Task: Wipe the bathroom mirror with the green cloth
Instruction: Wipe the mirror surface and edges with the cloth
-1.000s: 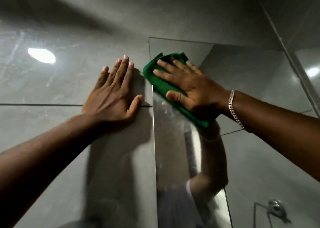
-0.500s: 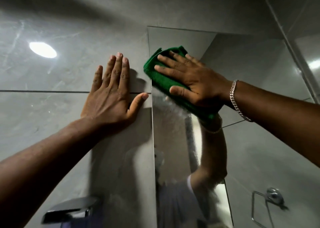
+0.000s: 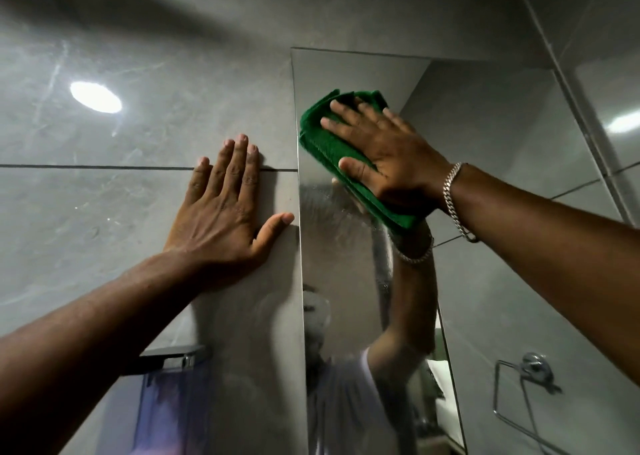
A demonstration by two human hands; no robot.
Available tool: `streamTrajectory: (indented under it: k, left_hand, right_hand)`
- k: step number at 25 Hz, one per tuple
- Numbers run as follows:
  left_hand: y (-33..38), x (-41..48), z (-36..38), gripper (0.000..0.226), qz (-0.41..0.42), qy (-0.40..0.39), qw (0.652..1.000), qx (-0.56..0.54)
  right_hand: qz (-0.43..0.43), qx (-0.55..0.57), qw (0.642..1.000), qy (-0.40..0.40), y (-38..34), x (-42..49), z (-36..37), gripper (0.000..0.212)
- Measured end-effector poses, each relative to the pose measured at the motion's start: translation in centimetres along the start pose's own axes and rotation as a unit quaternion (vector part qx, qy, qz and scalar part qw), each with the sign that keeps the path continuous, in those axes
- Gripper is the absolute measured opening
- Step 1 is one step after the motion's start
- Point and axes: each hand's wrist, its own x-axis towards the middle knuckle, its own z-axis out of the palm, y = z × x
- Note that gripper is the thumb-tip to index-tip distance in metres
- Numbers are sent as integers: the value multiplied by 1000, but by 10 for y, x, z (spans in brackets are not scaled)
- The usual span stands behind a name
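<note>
Pressing the folded cloth (image 3: 329, 146) flat against the upper left part of the mirror (image 3: 346, 73) with the right hand (image 3: 388, 156), fingers spread over it, not clenched. Bracing the left hand (image 3: 225, 219) open-palmed on the wall (image 3: 104, 212) just beside the mirror's edge.

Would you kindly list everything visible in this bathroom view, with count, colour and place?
mirror: one, silvery, on the wall, centre.
cloth: one, green, folded, pressed on the mirror's upper part.
wall tiles: several, grey, around the mirror.
light glare: one, white, upper left tile.
shelf bracket: one, chrome, lower left.
towel ring: one, chrome, lower right.
bracelet: one, silver, right wrist.
left hand: flat on the tile beside the mirror.
right hand: flat on the cloth.
</note>
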Motion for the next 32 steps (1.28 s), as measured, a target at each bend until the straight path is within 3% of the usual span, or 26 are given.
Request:
streamTrajectory:
  k: [3,6,8,12,14,18,20,24,26,28,31,32]
  left_hand:
    - [-1,-6,0,93,9,-10,1000,5]
    - [2,-12,-2,94,4,-17,1000,5]
    - [3,-15,-4,95,-2,-25,1000,3]
    - [10,-24,-8,97,-9,-66,998,-5]
    - [13,-29,-9,96,-17,-79,997,-9]
    - [18,-39,-14,94,-25,-111,994,-8]
    - [20,-43,-18,93,-26,-127,992,-4]
    - [24,-49,-23,90,-32,-167,985,-3]
    - [28,-52,-25,88,-43,-177,983,-14]
    - [31,-56,-27,89,-50,-183,981,-28]
    - [36,-66,-34,94,-43,-197,979,-36]
    - [37,-71,-36,93,-36,-192,980,-31]
  right_hand:
    - [32,-1,999,12,-15,7,2,62]
    - [-89,-37,995,-2,-36,-31,17,62]
    - [-105,-33,994,-11,-33,-49,16,62]
    - [63,28,998,5,-30,-22,5,63]
    - [79,14,997,8,-44,-20,7,65]
    - [-103,-54,993,-27,-73,-71,23,65]
    - [-128,-61,989,-40,-65,-79,21,64]
    - [75,15,997,-2,-61,-49,12,65]
    - [94,7,995,9,-78,-54,19,65]
    - [19,-32,999,7,-97,-81,29,65]
    - [-190,-87,977,-46,-91,-112,29,64]
    - [-207,-91,973,-53,-86,-114,28,65]
